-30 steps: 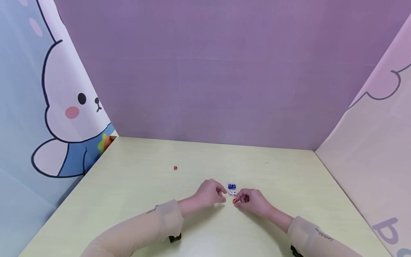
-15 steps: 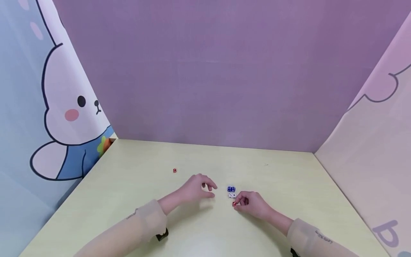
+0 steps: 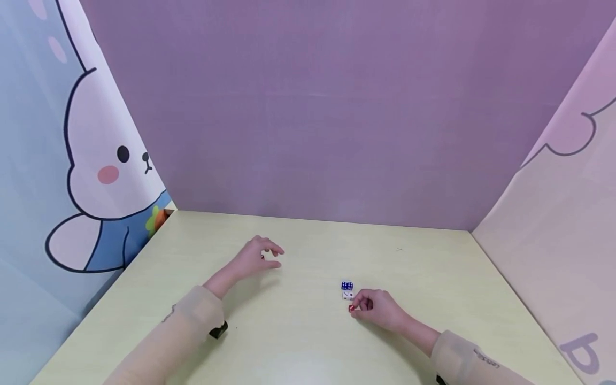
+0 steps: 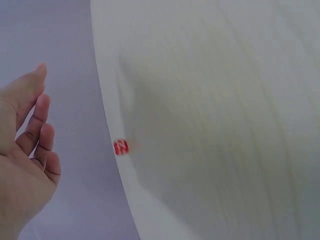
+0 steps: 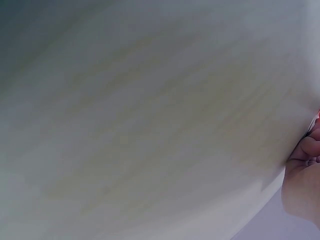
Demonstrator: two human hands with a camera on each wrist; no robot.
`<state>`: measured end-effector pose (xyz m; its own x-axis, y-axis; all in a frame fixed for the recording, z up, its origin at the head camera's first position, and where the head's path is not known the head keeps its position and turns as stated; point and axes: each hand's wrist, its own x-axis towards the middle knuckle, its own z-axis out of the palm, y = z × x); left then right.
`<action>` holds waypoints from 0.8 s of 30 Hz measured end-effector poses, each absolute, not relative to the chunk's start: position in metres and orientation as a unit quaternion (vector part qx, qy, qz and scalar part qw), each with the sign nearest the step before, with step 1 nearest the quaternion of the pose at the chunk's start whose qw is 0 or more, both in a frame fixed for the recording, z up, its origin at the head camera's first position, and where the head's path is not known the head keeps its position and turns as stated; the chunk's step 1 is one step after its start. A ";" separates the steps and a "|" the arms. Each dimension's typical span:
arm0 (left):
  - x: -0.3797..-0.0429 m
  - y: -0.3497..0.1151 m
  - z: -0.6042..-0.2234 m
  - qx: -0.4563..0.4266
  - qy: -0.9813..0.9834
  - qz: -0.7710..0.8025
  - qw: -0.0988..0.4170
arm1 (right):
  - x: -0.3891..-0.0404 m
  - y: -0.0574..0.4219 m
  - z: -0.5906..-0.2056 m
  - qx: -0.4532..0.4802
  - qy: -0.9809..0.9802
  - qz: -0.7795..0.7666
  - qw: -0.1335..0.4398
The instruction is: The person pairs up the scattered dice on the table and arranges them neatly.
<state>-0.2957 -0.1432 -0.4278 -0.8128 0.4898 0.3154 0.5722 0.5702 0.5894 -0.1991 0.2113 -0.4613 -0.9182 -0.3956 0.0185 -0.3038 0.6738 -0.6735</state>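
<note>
Toward the far left of the table, my left hand [image 3: 254, 258] hovers with thumb and fingers apart and nothing between them. A lone red die [image 4: 121, 146] lies on the table beside that hand; in the head view the hand covers most of it. Right of the middle, my right hand [image 3: 381, 310] pinches another red die [image 3: 351, 308] between thumb and forefinger, down at the tabletop. Just beyond this die sits a row of white dice [image 3: 347, 295], and behind it a row of blue dice [image 3: 347, 285]. The right wrist view catches only part of the right hand [image 5: 306, 167].
The pale wooden table [image 3: 298, 342] ends at a purple back wall [image 3: 308, 117]. A printed rabbit panel [image 3: 110, 133] borders it on the left, a pinkish panel [image 3: 568, 224] on the right.
My left hand has moved away from the dice, left and farther back, over to the lone red die. The right hand has stayed at its red die by the rows.
</note>
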 end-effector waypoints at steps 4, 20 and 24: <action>-0.304 -0.157 -0.434 -0.279 -0.898 -0.332 0.072 | -0.197 0.211 -0.462 -0.190 0.911 -0.359 0.065; -0.330 -0.182 -0.449 -0.165 -0.953 -0.255 0.007 | -0.196 0.211 -0.463 -0.200 0.906 -0.366 0.065; -0.329 -0.181 -0.448 -0.161 -0.954 -0.252 -0.005 | -0.196 0.210 -0.464 -0.202 0.907 -0.364 0.064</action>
